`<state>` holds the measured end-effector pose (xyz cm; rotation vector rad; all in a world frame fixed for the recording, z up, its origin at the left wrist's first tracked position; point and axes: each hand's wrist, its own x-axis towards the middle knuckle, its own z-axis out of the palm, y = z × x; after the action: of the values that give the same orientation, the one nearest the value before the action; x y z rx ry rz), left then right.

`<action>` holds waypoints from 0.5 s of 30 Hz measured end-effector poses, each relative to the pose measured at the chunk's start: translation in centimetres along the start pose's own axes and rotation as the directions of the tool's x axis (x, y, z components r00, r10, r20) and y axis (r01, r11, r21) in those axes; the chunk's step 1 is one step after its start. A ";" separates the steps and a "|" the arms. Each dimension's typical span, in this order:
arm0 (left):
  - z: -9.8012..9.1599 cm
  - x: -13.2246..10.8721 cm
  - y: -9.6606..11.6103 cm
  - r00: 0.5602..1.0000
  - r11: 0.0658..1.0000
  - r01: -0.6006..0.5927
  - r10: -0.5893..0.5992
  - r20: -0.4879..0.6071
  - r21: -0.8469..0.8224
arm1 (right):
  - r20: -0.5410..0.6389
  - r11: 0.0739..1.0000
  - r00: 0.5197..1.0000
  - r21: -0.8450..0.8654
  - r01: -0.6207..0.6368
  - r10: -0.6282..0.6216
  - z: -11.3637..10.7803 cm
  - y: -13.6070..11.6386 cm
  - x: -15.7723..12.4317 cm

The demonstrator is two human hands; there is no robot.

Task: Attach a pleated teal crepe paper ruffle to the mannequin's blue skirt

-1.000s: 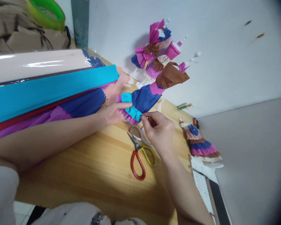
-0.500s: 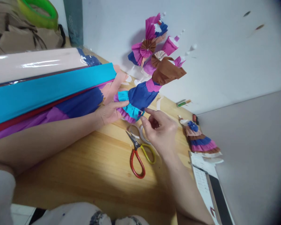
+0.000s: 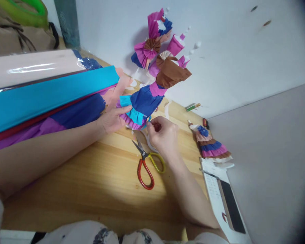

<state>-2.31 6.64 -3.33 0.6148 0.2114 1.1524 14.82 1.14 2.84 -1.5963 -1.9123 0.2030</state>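
A crepe-paper doll dress [image 3: 146, 101] in dark blue, with turquoise and purple ruffles at its hem and a pink top band, is tilted above the table. My left hand [image 3: 113, 119] holds it by the ruffled hem, thumb over the turquoise frill [image 3: 135, 117]. At the hem's right end my right hand [image 3: 164, 133] has its thumb and forefinger pinched together, on what looks like the frill's edge; the fingers largely hide it. Just below lie scissors [image 3: 144, 155] with red and yellow handles, blades parted. A white tape roll [image 3: 150, 144] is partly covered by my right hand.
Rolls of crepe paper, a turquoise one [image 3: 53, 96] foremost, lie at the left. Paper dresses and a brown paper piece [image 3: 170, 73] stand by the wall. At right are a layered paper dress [image 3: 213, 145], a green pen [image 3: 193, 107] and a white board-like object [image 3: 213, 183].
My right forefinger, stretched out before, has curled in to meet the thumb at the hem. My left hand keeps its hold on the dress. The whole view has shifted slightly.
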 end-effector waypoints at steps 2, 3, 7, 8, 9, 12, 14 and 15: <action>0.1 0.0 0.0 1.000 1.000 0.000 0.000 -0.006 0.005 | 0.035 0.992 0.997 0.107 -0.066 0.063 -0.2 0.2 0.1; 0.2 0.0 0.1 1.000 1.000 -0.001 0.001 -0.007 0.007 | 0.055 0.980 0.993 0.169 -0.109 0.101 -0.3 0.2 0.2; 0.5 -0.1 0.1 1.000 1.000 -0.016 0.016 0.018 0.017 | 0.179 0.858 0.960 0.433 -0.275 0.217 -0.8 0.1 0.6; 0.5 -0.1 0.1 1.000 1.000 -0.017 0.017 0.026 0.024 | 0.213 0.820 0.950 0.484 -0.307 0.230 -0.9 0.0 0.7; 0.4 -0.1 0.0 0.999 0.999 -0.015 0.014 0.032 0.033 | 0.246 0.783 0.940 0.524 -0.335 0.238 -1.0 -0.1 0.8; 0.2 -0.1 0.0 1.000 0.999 -0.014 0.013 0.027 0.052 | 0.313 0.698 0.915 0.596 -0.397 0.254 -0.9 -0.4 1.1; 0.1 -0.1 -0.1 0.999 0.999 -0.016 0.015 0.029 0.047 | 0.333 0.667 0.908 0.620 -0.414 0.254 -0.8 -0.6 1.1; 0.0 -0.1 -0.1 0.999 0.999 -0.014 0.012 0.035 0.039 | 0.336 0.658 0.907 0.628 -0.416 0.253 -0.8 -0.6 1.2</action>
<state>-2.24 6.49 -3.40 0.6718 0.2011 1.1512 14.66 1.85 4.15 -1.3986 -1.3822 1.1636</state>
